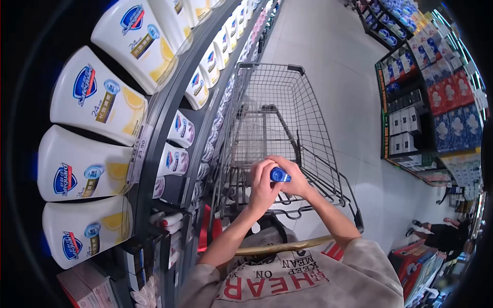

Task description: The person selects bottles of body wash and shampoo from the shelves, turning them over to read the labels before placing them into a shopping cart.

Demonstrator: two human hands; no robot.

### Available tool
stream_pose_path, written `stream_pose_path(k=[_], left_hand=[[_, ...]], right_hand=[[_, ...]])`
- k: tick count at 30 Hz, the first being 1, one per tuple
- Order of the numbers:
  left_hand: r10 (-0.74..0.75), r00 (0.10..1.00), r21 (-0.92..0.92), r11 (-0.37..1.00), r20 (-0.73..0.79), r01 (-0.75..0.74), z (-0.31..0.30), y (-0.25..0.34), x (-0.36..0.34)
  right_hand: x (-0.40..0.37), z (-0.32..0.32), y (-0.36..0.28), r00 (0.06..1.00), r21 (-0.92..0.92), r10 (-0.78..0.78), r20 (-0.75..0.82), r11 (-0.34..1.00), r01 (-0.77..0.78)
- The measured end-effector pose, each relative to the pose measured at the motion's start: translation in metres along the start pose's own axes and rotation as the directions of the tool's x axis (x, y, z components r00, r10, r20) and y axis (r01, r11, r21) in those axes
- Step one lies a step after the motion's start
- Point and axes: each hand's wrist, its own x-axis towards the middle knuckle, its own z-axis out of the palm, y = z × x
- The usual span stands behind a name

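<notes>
My left hand (263,189) and my right hand (292,177) are both closed round a small container with a blue cap (280,175). The cap sticks up between my fingers, while the body below is hidden by my hands. I hold it in front of my chest, above the near end of a wire shopping cart (321,120). Inside the cart's basket only bare wire mesh and a folded frame show. The cart's gold-coloured handle bar (287,245) runs across close to my body.
On my left, a shelf (172,97) carries white Safeguard bottles (97,97) with yellow lemon labels, and a lower shelf holds smaller ones. Grey tiled aisle floor (354,154) lies to the right. Beyond are stacked tissue packs (452,95) and a person in dark clothes (444,236).
</notes>
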Motion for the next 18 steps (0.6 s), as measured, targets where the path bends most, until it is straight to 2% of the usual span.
stream_pose_path(k=[2, 3, 4, 5, 7, 8, 9, 11, 13, 14, 15, 17, 18], left_hand=[[-0.03, 1.0, 0.016, 0.999, 0.01, 0.03, 0.002, -0.008, 0.0], [-0.09, 0.994, 0.105, 0.991, 0.065, 0.083, 0.002, -0.012, 0.002], [-0.153, 0.981, 0.195, 0.972, 0.116, 0.128, 0.004, -0.015, 0.002], [-0.17, 0.985, 0.421, 0.895, 0.016, 0.148, 0.01, -0.017, -0.005], [-0.323, 0.931, 0.553, 0.813, 0.168, 0.182, 0.011, -0.018, -0.012], [-0.266, 0.944, 0.654, 0.753, 0.197, 0.075, 0.02, -0.026, -0.025], [-0.353, 0.861, 0.648, 0.761, 0.367, 0.036, 0.021, -0.023, -0.026], [-0.258, 0.811, 0.551, 0.829, 0.525, -0.092, 0.026, -0.02, -0.044], [-0.229, 0.806, 0.522, 0.845, 0.545, -0.113, 0.024, -0.012, -0.04], [-0.201, 0.805, 0.496, 0.858, 0.558, -0.13, 0.023, -0.006, -0.04], [-0.114, 0.857, 0.531, 0.823, 0.503, -0.202, 0.023, -0.007, -0.04], [-0.162, 0.832, 0.539, 0.822, 0.53, -0.184, 0.022, -0.004, -0.036], [-0.175, 0.832, 0.548, 0.818, 0.527, -0.176, 0.024, -0.006, -0.038]], right_hand=[[0.003, 0.007, 0.015, 0.999, 0.011, 0.038, 0.031, 0.999, -0.038], [0.004, 0.012, 0.024, 0.996, 0.019, 0.079, 0.034, 0.997, -0.08], [0.007, 0.019, 0.04, 0.998, -0.025, 0.039, 0.042, 0.999, -0.038], [0.014, 0.03, 0.066, 0.989, -0.042, 0.089, 0.115, 0.996, -0.084], [0.027, 0.044, 0.097, 0.987, -0.087, 0.157, 0.034, 0.984, -0.153], [0.033, 0.054, 0.121, 0.98, -0.036, 0.199, 0.005, 0.979, -0.198], [0.04, 0.056, 0.121, 0.941, 0.024, 0.338, -0.014, 0.941, -0.337], [0.052, 0.066, 0.14, 0.903, 0.086, 0.427, -0.05, 0.903, -0.422], [0.057, 0.081, 0.177, 0.92, 0.197, 0.386, -0.063, 0.909, -0.368], [0.058, 0.085, 0.192, 0.924, 0.177, 0.381, -0.036, 0.912, -0.369], [0.059, 0.095, 0.212, 0.936, 0.238, 0.351, -0.034, 0.912, -0.334], [0.063, 0.107, 0.225, 0.941, 0.308, 0.337, 0.012, 0.894, -0.324], [0.065, 0.111, 0.222, 0.96, 0.269, 0.281, -0.011, 0.925, -0.268]])
